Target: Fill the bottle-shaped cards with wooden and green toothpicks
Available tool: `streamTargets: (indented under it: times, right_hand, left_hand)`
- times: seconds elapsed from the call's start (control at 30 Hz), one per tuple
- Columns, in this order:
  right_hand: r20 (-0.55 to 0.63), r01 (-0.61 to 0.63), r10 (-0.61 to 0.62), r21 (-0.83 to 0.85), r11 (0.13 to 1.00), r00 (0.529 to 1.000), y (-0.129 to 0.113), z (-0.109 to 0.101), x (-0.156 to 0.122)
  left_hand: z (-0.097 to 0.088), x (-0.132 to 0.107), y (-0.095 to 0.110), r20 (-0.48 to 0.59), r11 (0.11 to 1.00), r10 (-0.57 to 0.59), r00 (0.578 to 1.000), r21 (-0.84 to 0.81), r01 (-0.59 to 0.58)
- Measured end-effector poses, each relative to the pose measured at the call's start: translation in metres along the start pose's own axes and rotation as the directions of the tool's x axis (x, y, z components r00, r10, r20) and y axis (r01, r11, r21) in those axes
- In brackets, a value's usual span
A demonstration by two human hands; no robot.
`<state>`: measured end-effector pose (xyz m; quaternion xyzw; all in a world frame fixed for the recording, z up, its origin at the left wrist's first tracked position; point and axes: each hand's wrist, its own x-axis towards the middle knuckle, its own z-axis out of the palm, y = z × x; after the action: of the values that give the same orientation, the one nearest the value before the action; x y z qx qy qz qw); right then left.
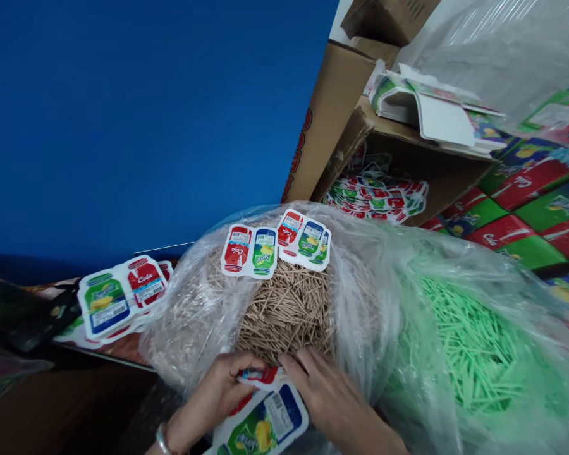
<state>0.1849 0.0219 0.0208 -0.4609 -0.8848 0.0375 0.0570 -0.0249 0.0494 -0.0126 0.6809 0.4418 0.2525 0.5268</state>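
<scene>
Glossy packet sits just below the bag of tan sticks, red end toward it, long axis slanting down-left. The left hand and right hand both clamp it, fingers barely parted.

Centre: wooden sticks are lying uncovered in the open clear bag, leaving room above.
Far rim: two card pairs are sitting there.
Bottom centre: left hand, right hand and their printed card are filling the near rim.
Right: the green-stick bag is bulging in.
</scene>
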Motion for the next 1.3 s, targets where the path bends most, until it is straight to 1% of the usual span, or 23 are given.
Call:
streamTargets:
  times: [0.03,0.07,0.13,0.23,0.3,0.37,0.43,0.47,0.53,0.6,0.67,0.77,0.8,0.83,0.87,0.9,0.97,1.03,1.07,1.1,1.17,1.27,1.3]
  right_hand:
    - [-0.045,0.015,-0.017,-0.048,0.999,0.999,0.000,0.001,-0.001]
    - [-0.065,0.029,-0.034,-0.073,0.997,0.997,0.000,0.002,-0.001]
    - [-0.048,0.050,-0.053,-0.051,0.997,0.997,0.002,0.002,0.000]
    - [0.006,0.044,-0.044,0.042,0.998,0.999,0.004,-0.001,0.003]
    - [0.017,0.041,-0.042,0.048,0.998,0.999,0.004,-0.003,0.004]
    - [0.016,0.049,-0.050,0.015,0.999,0.999,0.003,-0.004,0.004]
    - [-0.020,0.048,-0.049,-0.046,0.998,0.999,0.001,-0.002,0.002]
    - [-0.048,0.047,-0.051,-0.079,0.996,0.998,0.000,0.000,0.001]
    - [-0.113,0.033,-0.050,-0.143,0.989,0.992,-0.001,0.005,0.000]
    - [-0.147,0.018,-0.046,-0.184,0.983,0.988,-0.002,0.010,0.000]
    - [-0.147,0.010,-0.039,-0.194,0.981,0.988,-0.003,0.013,0.000]
    - [-0.117,0.036,-0.055,-0.160,0.987,0.992,-0.007,0.008,0.000]
    - [-0.105,0.042,-0.057,-0.136,0.990,0.993,-0.009,0.003,0.000]
    - [-0.081,0.050,-0.059,-0.102,0.993,0.995,-0.011,-0.002,-0.001]
    - [-0.051,0.051,-0.054,-0.058,0.997,0.997,-0.012,-0.008,-0.001]
    - [-0.021,0.042,-0.042,-0.001,0.999,0.999,-0.013,-0.015,-0.001]
    - [0.031,0.009,-0.014,0.137,0.990,0.999,-0.013,-0.029,-0.002]
    - [0.036,-0.061,0.053,0.261,0.963,0.998,-0.010,-0.037,-0.002]
    - [0.035,-0.094,0.088,0.322,0.942,0.996,-0.009,-0.038,-0.003]
    - [0.027,-0.117,0.115,0.378,0.918,0.993,-0.008,-0.036,-0.003]
    - [-0.017,-0.142,0.167,0.447,0.883,0.986,-0.009,-0.024,-0.003]
    - [-0.107,-0.155,0.221,0.432,0.889,0.969,-0.019,0.001,0.001]
    - [-0.119,-0.172,0.243,0.421,0.890,0.963,-0.022,0.008,0.003]
  left_hand:
    - [-0.001,0.000,0.001,0.006,1.000,0.004,1.000,0.005,-0.004]
    - [-0.002,0.000,0.001,0.013,1.000,0.005,1.000,0.000,-0.005]
    - [-0.002,0.000,0.000,0.015,0.999,-0.004,1.000,-0.033,0.005]
    - [0.002,-0.001,-0.007,-0.010,0.995,-0.027,1.000,-0.100,0.026]
    - [0.004,0.000,-0.012,-0.014,0.993,-0.024,1.000,-0.112,0.022]
    - [0.004,0.000,-0.013,-0.005,0.998,-0.002,1.000,-0.069,0.002]
    - [0.002,0.000,-0.009,0.005,0.998,0.051,0.999,0.044,-0.051]
    - [0.000,0.000,-0.005,0.019,0.988,0.096,0.995,0.121,-0.098]
    - [-0.003,0.000,0.003,0.056,0.932,0.218,0.974,0.284,-0.225]
    - [-0.005,0.001,0.011,0.100,0.835,0.349,0.932,0.419,-0.357]
    - [-0.004,0.003,0.016,0.129,0.726,0.455,0.881,0.520,-0.451]
    - [0.000,0.005,0.017,0.181,0.608,0.540,0.822,0.591,-0.530]
    - [0.002,0.005,0.016,0.194,0.587,0.554,0.810,0.598,-0.545]
    - [0.003,0.005,0.015,0.200,0.584,0.555,0.808,0.598,-0.549]
    - [0.005,0.004,0.013,0.197,0.603,0.541,0.818,0.588,-0.540]
    - [0.006,0.003,0.012,0.189,0.640,0.513,0.837,0.566,-0.520]
    - [0.009,0.000,0.010,0.158,0.741,0.445,0.881,0.487,-0.462]
    - [0.012,-0.004,0.008,0.131,0.833,0.379,0.916,0.382,-0.400]
    - [0.014,-0.005,0.007,0.112,0.864,0.358,0.927,0.336,-0.375]
    - [0.016,-0.006,0.006,0.093,0.886,0.341,0.936,0.300,-0.353]
    - [0.022,-0.007,0.004,0.060,0.907,0.321,0.945,0.269,-0.325]
    - [0.031,-0.006,0.002,0.033,0.888,0.351,0.936,0.306,-0.343]
    - [0.034,-0.005,0.002,0.031,0.887,0.359,0.933,0.299,-0.351]
